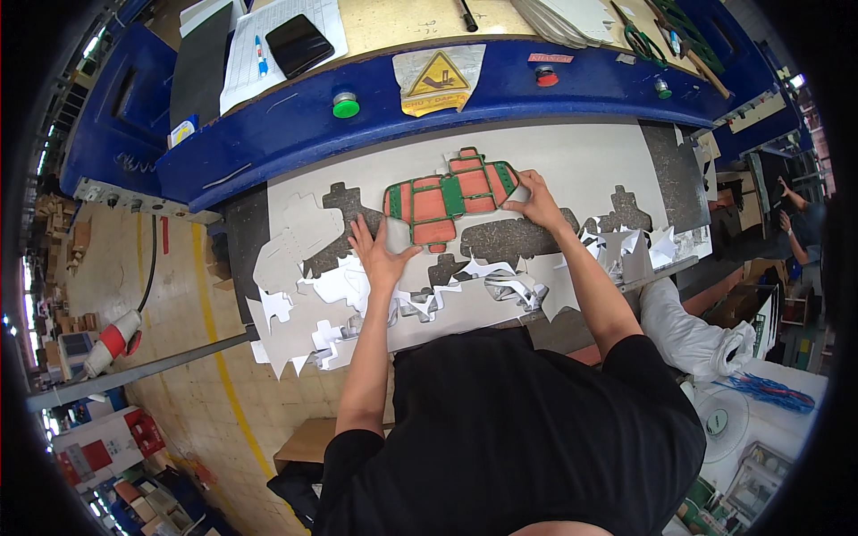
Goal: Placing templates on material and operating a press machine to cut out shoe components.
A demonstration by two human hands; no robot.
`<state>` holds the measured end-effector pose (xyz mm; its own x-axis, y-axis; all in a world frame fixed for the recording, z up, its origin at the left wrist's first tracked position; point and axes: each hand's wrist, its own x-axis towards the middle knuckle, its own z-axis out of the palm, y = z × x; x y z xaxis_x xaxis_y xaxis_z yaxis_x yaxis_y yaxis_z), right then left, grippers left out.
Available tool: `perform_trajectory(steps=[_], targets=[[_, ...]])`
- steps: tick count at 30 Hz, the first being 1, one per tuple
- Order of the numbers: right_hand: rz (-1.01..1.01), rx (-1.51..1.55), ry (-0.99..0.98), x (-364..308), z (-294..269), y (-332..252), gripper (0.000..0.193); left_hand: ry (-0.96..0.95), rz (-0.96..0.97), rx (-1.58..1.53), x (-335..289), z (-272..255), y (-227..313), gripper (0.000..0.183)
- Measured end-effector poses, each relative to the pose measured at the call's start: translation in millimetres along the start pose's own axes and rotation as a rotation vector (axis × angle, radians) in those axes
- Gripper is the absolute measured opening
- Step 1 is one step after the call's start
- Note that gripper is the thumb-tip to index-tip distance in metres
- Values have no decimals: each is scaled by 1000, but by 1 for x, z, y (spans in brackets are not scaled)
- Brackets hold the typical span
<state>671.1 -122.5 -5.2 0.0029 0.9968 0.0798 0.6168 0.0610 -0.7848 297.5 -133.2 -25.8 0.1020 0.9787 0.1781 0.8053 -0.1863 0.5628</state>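
A cutting die [453, 194], a green-edged outline filled with red-pink pads, lies on a pale grey card sheet [581, 161]. My left hand [382, 259] is at its lower left corner, fingers spread, with thumb and index finger against the edge. With fingers and thumb around the die's right end, my right hand [539, 204] grips it. Die-shaped openings in the sheet reveal a dark speckled bed [509, 237] below. Torn white paper scraps [344, 284] lie along the sheet's near side. The die's underside is hidden.
A blue machine beam [295, 121] spans the far side, with a green button [345, 105], a red button [547, 77] and a warning sticker [440, 79]. On top are a phone [300, 46], papers and scissors [643, 45]. A metal rail [147, 368] projects leftward; a white sack [684, 330] stands right.
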Motion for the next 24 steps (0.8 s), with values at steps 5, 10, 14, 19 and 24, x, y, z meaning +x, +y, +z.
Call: perform_trajectory(steps=[5,10,14,19,24], targets=[[89,69,-81,5,-8,-16,81,25,-55,23,23,-11,-1,98],[-77,-321,-74,21,6,-29,79,340,-252,-163,66,7,-6,62],[105,-150,-340,-29,20,-63,57,239,-185,-263,43,-5,-4,63],[356,212,-547,-30,11,-59,35,51,-157,-244,-17,-20,11,72],[254,-91,-56,8,26,-41,38,-4,50,9,-40,2,81,97]])
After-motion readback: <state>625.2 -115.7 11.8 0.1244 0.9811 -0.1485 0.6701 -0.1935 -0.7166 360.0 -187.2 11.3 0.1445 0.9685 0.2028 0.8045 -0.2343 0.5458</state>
